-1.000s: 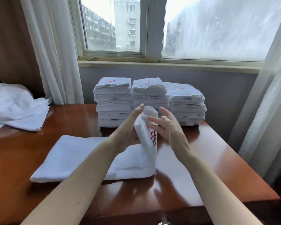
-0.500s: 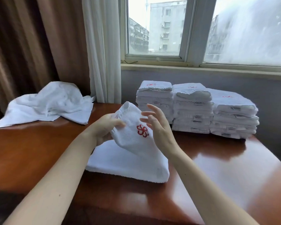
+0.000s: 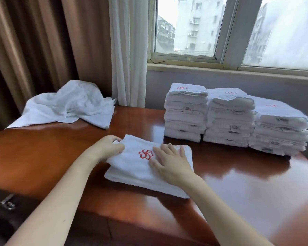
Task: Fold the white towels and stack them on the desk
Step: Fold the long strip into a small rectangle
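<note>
Three stacks of folded towels (image 3: 229,118) stand side by side at the right of the frame, on the far part of the desk (image 3: 43,157) beneath the window (image 3: 185,27); they represent the finished portion of the task. One further folded towel (image 3: 132,173) lies flat at centre frame, nearer the viewer and apart from the stacks, its red emblem (image 3: 145,154) facing upward. The left hand (image 3: 107,148) curls its fingers over the far left corner of this towel and grips the edge. The right hand (image 3: 169,161) lies palm down on the upper face just right of the emblem, fingers straight and slightly spread, pressing the layers flat. Judging from the compact rectangular outline, the folding of this piece is complete or very nearly so. Smoothing appears to be the step in hand, and the towel has not yet been set on a stack. At the upper left of the frame a crumpled heap of white cloth (image 3: 69,105) rests on the far left corner of the desk, in front of the brown curtain (image 3: 34,50). How many towels the heap contains cannot be told, but it has yet to be folded. The work is therefore judged to be well advanced though not finished.
</note>
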Tool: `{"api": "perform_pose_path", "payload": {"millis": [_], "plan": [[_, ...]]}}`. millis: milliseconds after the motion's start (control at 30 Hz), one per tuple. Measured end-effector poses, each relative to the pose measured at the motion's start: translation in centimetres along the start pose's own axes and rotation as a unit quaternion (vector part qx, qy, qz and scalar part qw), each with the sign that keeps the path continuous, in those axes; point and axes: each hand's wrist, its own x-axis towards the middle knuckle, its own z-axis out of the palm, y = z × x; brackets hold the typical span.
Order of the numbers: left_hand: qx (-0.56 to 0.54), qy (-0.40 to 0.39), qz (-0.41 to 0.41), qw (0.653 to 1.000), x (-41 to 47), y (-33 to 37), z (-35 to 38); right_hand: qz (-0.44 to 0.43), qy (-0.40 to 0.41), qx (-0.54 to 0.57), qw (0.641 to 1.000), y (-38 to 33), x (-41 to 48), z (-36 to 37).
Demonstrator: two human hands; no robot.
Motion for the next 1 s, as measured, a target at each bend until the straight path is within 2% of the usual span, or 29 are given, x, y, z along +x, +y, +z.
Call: {"api": "perform_pose_path", "payload": {"millis": [100, 200, 267, 300, 367, 533, 667, 833, 1000], "plan": [[0.168, 0.025, -0.014, 0.985, 0.4, 0.4, -0.2, -0.02, -0.006, -0.033, 0.999, 0.7, -0.1, 0.5], [0.23, 0.091, 0.137, 0.959, 0.4, 1.2, 1.7, -0.034, -0.025, -0.054, 0.998, 1.3, -0.3, 0.8], [0.246, 0.05, 0.244, 0.937, 0.5, 1.5, 3.9, -0.042, -0.045, -0.06, 0.996, 1.7, -0.3, 0.7], [0.267, 0.019, 0.266, 0.926, 0.7, 1.3, 5.0, -0.046, -0.049, -0.058, 0.996, 1.9, -0.4, 0.6], [0.323, -0.022, 0.259, 0.91, 1.2, 0.6, 6.6, -0.053, -0.046, -0.046, 0.996, 2.4, -0.6, 0.4], [0.399, 0.007, 0.211, 0.892, 2.1, -0.1, 7.6, -0.044, -0.018, -0.037, 0.998, 3.8, -1.1, 0.2], [0.457, -0.002, 0.192, 0.868, 1.5, 0.1, 8.0, -0.059, 0.001, -0.034, 0.998, 4.6, -0.6, 0.2], [0.501, 0.005, 0.131, 0.855, -0.3, 1.7, 8.4, -0.099, 0.103, -0.032, 0.989, 6.3, -0.6, -0.6], [0.543, -0.005, 0.061, 0.837, -2.3, 3.6, 9.0, -0.049, 0.154, -0.075, 0.984, 7.1, -1.8, -1.1]]}}
